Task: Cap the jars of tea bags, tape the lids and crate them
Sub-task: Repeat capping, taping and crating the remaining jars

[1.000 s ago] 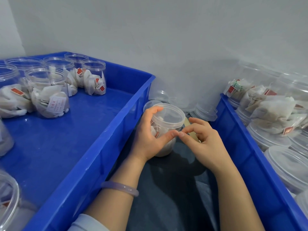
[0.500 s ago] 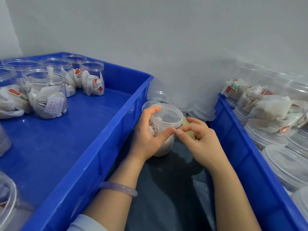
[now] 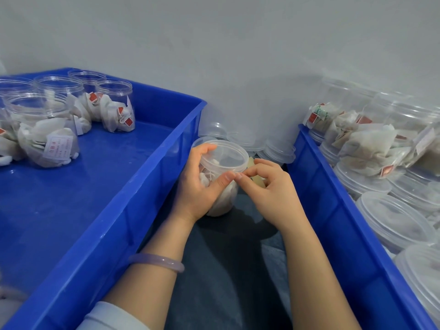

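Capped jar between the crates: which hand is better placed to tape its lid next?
Right: the right hand touches the lid rim, while the left hand grips the jar, steadying it.

Soft, diffuse, cool-toned light, moderately bright. A broad, soft-edged shadow lies on the dark cloth [image 3: 240,234] between the crates. A dull sheen marks the left crate [image 3: 133,148] floor. Wide-angle distortion bows the right crate [image 3: 333,210] rim. The lidded jars [image 3: 392,220] at the right edge look pale and slightly blurred.
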A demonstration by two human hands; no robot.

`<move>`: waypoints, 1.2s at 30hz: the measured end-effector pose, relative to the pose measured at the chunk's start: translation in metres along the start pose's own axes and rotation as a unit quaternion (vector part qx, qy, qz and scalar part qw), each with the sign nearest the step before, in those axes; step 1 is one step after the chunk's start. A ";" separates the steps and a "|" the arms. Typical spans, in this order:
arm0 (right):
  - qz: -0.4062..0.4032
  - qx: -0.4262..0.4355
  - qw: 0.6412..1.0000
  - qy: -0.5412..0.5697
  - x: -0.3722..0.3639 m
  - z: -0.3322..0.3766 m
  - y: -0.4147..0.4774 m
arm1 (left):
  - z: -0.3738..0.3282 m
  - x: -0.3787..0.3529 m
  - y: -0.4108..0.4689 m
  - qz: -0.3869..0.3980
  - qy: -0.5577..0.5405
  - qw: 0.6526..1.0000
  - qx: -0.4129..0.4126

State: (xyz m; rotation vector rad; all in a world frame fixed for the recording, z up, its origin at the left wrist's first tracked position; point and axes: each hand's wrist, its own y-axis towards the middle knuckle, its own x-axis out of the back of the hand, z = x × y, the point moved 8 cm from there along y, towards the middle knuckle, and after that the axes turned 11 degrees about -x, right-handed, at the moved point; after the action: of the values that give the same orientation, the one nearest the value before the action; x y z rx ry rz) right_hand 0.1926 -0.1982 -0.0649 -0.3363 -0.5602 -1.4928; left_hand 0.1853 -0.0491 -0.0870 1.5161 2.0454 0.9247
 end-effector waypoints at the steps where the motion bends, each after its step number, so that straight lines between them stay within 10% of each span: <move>1: 0.000 -0.001 1.000 -0.001 0.000 0.000 0.000 | 0.000 0.000 0.000 0.000 0.001 1.000 0.001; 36: 0.012 -0.057 0.997 -0.050 0.027 0.004 -0.009 | 0.006 -0.004 0.014 0.049 -0.117 0.986 0.104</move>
State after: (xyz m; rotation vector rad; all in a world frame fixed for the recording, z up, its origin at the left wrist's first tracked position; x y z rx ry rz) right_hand 0.1827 -0.2191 -0.0480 -0.5072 -0.5501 -1.4935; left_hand 0.1999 -0.0487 -0.0814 1.7558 1.9596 0.5469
